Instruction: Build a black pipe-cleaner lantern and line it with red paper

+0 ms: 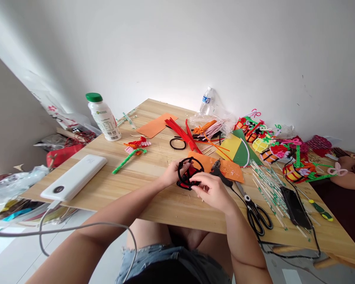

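Between my hands, over the front of the table, is a small round piece (190,173) of black pipe-cleaner rings with red parts inside. My left hand (174,173) grips its left side, fingers closed on the black ring. From the right, my right hand (212,190) pinches at the ring's lower right edge; its fingertips are partly hidden. Just beyond the right hand, a black glue gun (217,170) lies on an orange sheet (233,169). A loose black ring (178,144) and a bundle of red pipe cleaners (183,134) lie farther back.
Left on the table (130,189) are a white power bank (73,176) with its cable, a bottle (103,118) and a green-stemmed flower (130,159). On the right lie scissors (256,215), wrapped sticks (269,189), a phone (296,207), a screwdriver (321,210) and several colourful crafts (272,152). Another person's arm (350,173) rests there.
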Available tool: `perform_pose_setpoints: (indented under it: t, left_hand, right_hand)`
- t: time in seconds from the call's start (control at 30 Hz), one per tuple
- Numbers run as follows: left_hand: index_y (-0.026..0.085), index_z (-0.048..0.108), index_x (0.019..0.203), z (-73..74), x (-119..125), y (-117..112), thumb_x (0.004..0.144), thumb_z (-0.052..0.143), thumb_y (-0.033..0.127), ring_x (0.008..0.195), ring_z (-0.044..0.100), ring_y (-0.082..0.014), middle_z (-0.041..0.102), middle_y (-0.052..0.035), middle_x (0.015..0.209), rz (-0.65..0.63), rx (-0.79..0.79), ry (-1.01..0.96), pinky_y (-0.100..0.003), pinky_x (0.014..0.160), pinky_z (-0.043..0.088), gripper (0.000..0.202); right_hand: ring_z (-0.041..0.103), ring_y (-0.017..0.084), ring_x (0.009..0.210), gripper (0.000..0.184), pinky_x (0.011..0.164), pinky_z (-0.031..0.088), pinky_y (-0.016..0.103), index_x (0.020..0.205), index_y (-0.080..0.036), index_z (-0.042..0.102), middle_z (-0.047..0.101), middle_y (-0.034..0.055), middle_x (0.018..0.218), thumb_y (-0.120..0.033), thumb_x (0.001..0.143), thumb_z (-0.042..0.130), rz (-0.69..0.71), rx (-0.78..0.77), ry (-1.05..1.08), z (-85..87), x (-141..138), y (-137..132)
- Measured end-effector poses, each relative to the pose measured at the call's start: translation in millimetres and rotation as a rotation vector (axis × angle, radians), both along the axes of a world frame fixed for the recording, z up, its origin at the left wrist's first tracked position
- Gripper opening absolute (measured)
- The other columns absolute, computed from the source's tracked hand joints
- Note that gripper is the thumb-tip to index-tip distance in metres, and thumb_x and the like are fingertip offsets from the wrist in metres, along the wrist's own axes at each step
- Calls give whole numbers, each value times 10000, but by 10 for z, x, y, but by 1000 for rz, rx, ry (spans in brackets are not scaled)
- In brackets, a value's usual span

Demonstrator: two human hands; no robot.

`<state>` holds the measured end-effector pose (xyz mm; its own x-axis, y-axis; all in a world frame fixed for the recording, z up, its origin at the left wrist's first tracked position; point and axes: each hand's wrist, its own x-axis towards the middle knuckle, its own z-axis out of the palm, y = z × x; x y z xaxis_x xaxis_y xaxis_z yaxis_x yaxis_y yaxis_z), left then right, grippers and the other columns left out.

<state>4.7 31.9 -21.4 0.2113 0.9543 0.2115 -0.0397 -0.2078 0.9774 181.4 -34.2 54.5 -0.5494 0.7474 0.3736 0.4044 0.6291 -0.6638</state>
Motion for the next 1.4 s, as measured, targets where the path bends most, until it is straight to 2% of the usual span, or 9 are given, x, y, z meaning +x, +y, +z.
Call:
perform_pose_setpoints:
  t: [0.13, 0.57, 0.73, 0.87, 1.03, 1.17, 1.27, 1.4]
  left_hand:
    - [127, 682, 998, 2, 2, 5, 804, 580, 583, 802, 675, -204, 732, -87, 860, -12, 0, -2, -328, 762, 544, 506]
    - [109, 679, 1042, -24, 5, 15, 804, 566, 608, 867, 682, -228, 737, -107, 894, -16, 9, 18, -352, 811, 540, 564]
    - [91, 670, 1071, -16, -7, 18, 791, 571, 620, 954, 675, -254, 727, -139, 1017, -16, 18, 23, -374, 869, 528, 607]
    - [117, 663, 1113, 33, -42, 11, 804, 566, 604, 1038, 655, -268, 707, -131, 1119, -64, 32, 73, -396, 943, 500, 585]
    - [142, 616, 1191, 28, -85, 56, 782, 635, 521, 1144, 606, -282, 658, -137, 1227, -85, 45, 40, -429, 993, 474, 557]
    - [166, 531, 1290, 12, -143, 84, 751, 693, 355, 1159, 591, -272, 623, -152, 1260, -105, 54, -20, -437, 1001, 462, 594]
    - [194, 518, 1286, 82, -207, 41, 776, 630, 278, 1197, 551, -270, 582, -142, 1289, -45, 170, -30, -465, 1025, 427, 529]
    - [195, 544, 1202, 287, -269, -108, 834, 551, 314, 1242, 473, -290, 536, -149, 1280, 80, 631, 82, -517, 1042, 373, 387]
  right_hand:
    - [671, 141, 742, 166, 623, 560, 233, 994, -188, 670, 690, 84, 1001, -154, 857, 583, -15, 1, -9, -9, -7, 7]
    - [673, 142, 704, 142, 563, 540, 226, 958, -196, 682, 701, 78, 962, -173, 872, 572, -43, 7, 2, 0, -23, -9]
    - [681, 164, 771, 148, 571, 547, 231, 952, -200, 686, 698, 82, 953, -193, 883, 556, -51, 37, 17, -26, -11, 19]
    - [675, 155, 715, 145, 548, 542, 233, 953, -197, 688, 696, 86, 959, -203, 881, 562, -78, 14, 28, -51, 8, 53]
    - [661, 143, 656, 139, 527, 532, 234, 940, -191, 688, 694, 90, 948, -210, 870, 570, -94, 0, 52, -51, 18, 79]
    - [646, 132, 612, 153, 506, 520, 229, 953, -195, 690, 692, 89, 944, -226, 873, 563, -100, -9, 50, -40, 14, 82]
    - [624, 114, 573, 145, 491, 504, 218, 946, -194, 690, 693, 81, 928, -224, 869, 571, -106, -10, 53, -38, 15, 88]
    - [597, 95, 539, 135, 478, 484, 206, 938, -187, 686, 692, 73, 912, -209, 866, 574, -108, -10, 57, -30, 15, 97]
